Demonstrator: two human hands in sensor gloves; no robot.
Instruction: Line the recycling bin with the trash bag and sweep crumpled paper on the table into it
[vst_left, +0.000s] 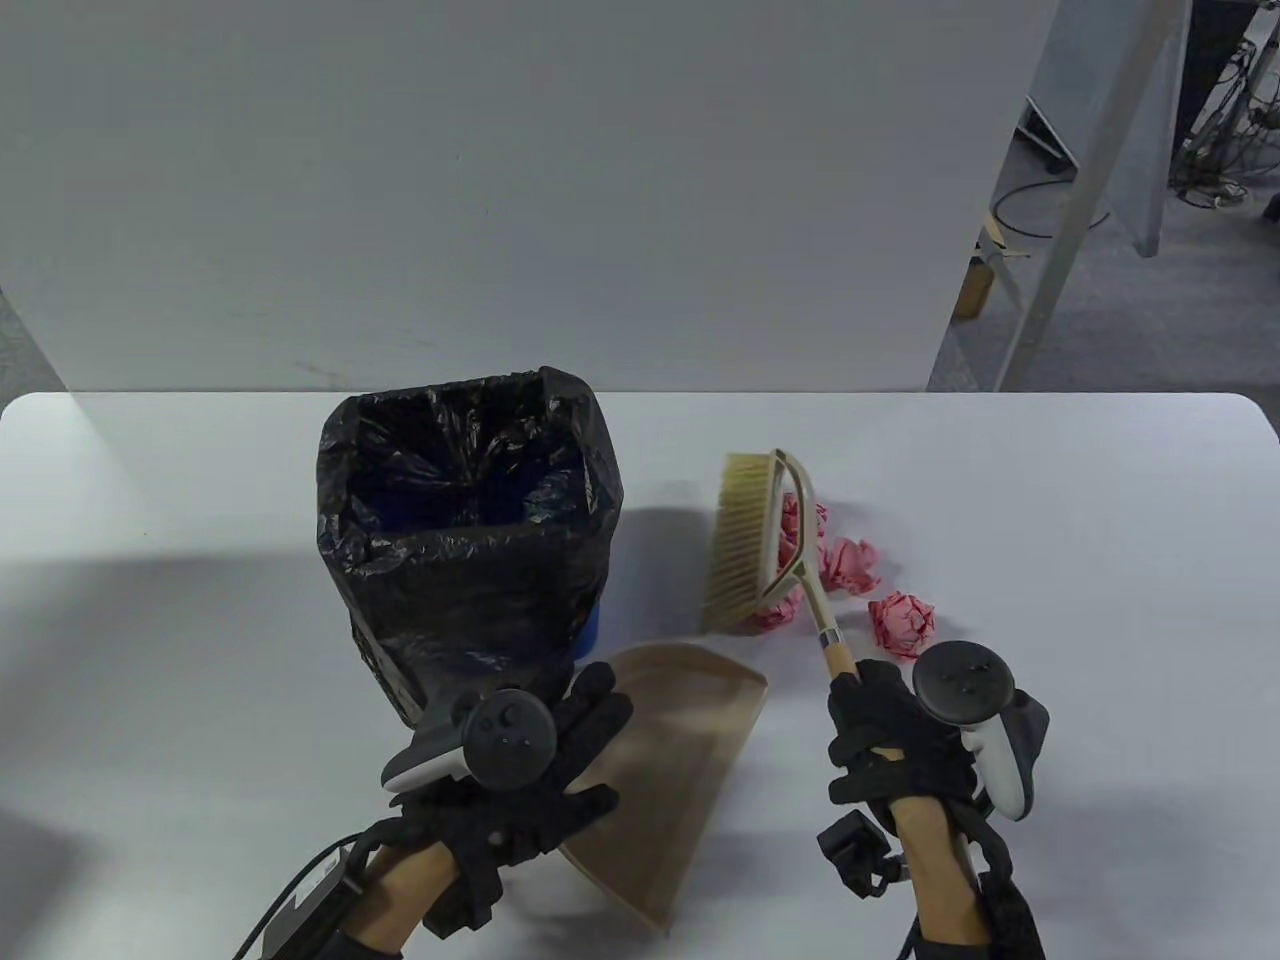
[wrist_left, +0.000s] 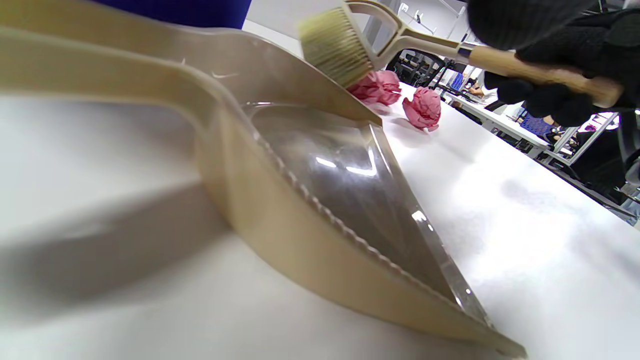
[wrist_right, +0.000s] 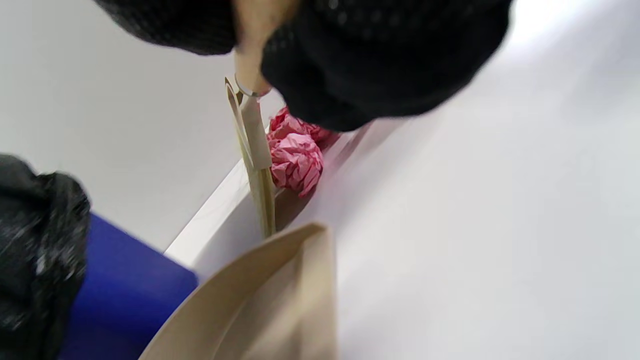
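Here the right hand (vst_left: 890, 745) has its grip clenched round the wooden handle of the brush (vst_left: 745, 545), whose long axis runs away from the person, bristles facing left toward the dustpan (vst_left: 670, 760). The left hand (vst_left: 520, 770) lies over the dustpan's rear; whether its fingers curl round it I cannot tell. Pink paper balls (vst_left: 900, 622) sit on the bench (vst_left: 1100, 560) just right of the brush: light, soft, likely to roll. The bag-lined bin (vst_left: 470, 530) stands left.
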